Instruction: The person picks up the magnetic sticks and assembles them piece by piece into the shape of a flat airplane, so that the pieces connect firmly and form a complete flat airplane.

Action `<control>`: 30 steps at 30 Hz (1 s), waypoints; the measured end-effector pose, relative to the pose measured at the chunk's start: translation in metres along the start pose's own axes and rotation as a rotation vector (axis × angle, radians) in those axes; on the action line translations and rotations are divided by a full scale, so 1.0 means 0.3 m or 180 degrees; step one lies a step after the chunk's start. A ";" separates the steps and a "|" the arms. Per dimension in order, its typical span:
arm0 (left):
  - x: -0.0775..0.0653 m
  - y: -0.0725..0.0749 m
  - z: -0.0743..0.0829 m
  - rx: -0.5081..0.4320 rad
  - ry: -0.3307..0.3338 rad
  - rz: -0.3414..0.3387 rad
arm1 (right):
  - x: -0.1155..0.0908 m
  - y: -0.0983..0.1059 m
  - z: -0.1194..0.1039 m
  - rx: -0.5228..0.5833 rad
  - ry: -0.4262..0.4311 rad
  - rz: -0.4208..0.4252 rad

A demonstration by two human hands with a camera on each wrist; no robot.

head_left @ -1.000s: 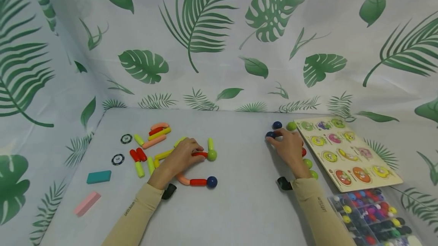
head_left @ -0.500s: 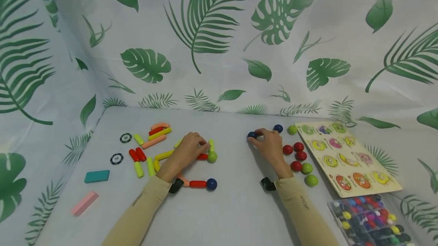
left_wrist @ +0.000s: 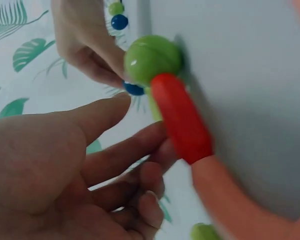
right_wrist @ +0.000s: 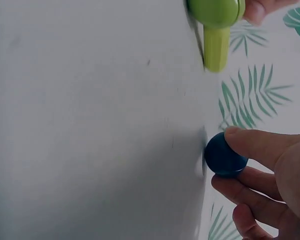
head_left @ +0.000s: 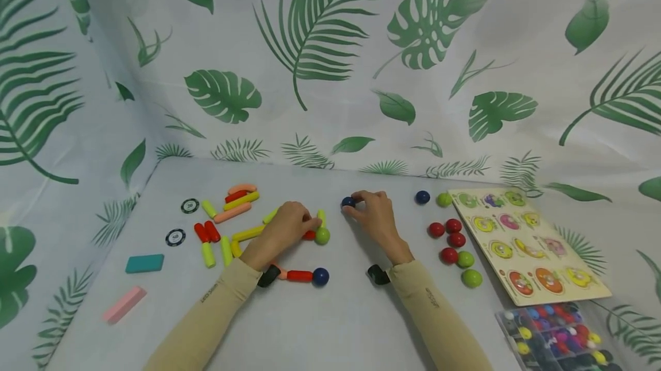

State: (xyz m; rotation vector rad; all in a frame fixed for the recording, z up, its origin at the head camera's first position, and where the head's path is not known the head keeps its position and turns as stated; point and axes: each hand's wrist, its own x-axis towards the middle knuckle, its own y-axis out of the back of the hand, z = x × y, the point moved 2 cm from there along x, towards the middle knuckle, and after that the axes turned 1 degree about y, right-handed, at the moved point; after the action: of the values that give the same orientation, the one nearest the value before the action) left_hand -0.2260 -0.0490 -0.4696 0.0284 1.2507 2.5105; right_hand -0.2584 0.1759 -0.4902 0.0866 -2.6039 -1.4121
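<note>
My right hand (head_left: 376,217) pinches a dark blue ball (right_wrist: 225,155) between thumb and fingers, low over the table's far middle. To its left, my left hand (head_left: 283,232) lies beside a joined chain of toy rods. In the left wrist view, its thumb and fingers are spread apart, and fingertips are close to a red rod (left_wrist: 181,116); whether they touch it is unclear. That rod meets a green ball (left_wrist: 152,57), which also bears a yellow-green rod (right_wrist: 216,49). Nearer me, another red rod (head_left: 299,276) ends in a dark blue ball (head_left: 321,277). The left hand hides part of the chain.
Loose coloured rods (head_left: 237,213) lie at the left, with two round chips (head_left: 190,206), a teal block (head_left: 144,263) and a pink block (head_left: 125,304). At the right are red balls (head_left: 449,256), green balls (head_left: 472,278), a wooden picture board (head_left: 539,245) and a compartment box (head_left: 503,316) of beads.
My right hand has carried the dark blue ball leftward from beside the other balls to near the green ball. The left hand has shifted slightly right; its thumb is now nearer the yellow-green rod.
</note>
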 end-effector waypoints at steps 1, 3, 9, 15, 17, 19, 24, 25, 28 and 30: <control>0.003 0.008 0.007 -0.0012 0.0060 -0.0040 | 0.005 -0.002 -0.007 0.0008 0.0004 -0.0009; 0.012 0.016 0.019 -0.0013 0.0131 -0.0098 | 0.012 -0.008 -0.021 0.0025 0.0033 -0.0018; 0.045 -0.008 0.039 -0.0027 0.0297 -0.0229 | 0.025 -0.038 -0.057 0.0018 0.0130 -0.0068; 0.052 -0.027 0.046 -0.0085 0.0419 -0.0165 | 0.028 -0.056 -0.081 0.0023 0.0228 -0.0038; 0.052 -0.029 0.045 -0.0137 0.0449 -0.0158 | 0.031 -0.062 -0.086 0.0017 0.0264 -0.0029; 0.051 -0.034 0.045 -0.0165 0.0469 -0.0165 | 0.032 -0.068 -0.087 0.0036 0.0288 -0.0043; 0.048 -0.050 0.048 -0.0159 0.0420 -0.0100 | 0.029 -0.083 -0.090 0.0083 0.0383 -0.0089; 0.048 -0.051 0.050 -0.0153 0.0408 -0.0085 | 0.028 -0.084 -0.092 0.0089 0.0397 -0.0089; 0.048 -0.052 0.052 -0.0209 0.0361 -0.0036 | 0.029 -0.083 -0.097 0.0081 0.0410 -0.0096; 0.049 -0.050 0.053 -0.0228 0.0349 -0.0022 | 0.031 -0.081 -0.100 0.0078 0.0407 -0.0116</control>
State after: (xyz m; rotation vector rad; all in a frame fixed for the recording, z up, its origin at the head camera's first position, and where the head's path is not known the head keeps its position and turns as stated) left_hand -0.2329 -0.0240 -0.4735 -0.1321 1.1981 2.5798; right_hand -0.2629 0.1365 -0.4934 0.2214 -2.5278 -1.3396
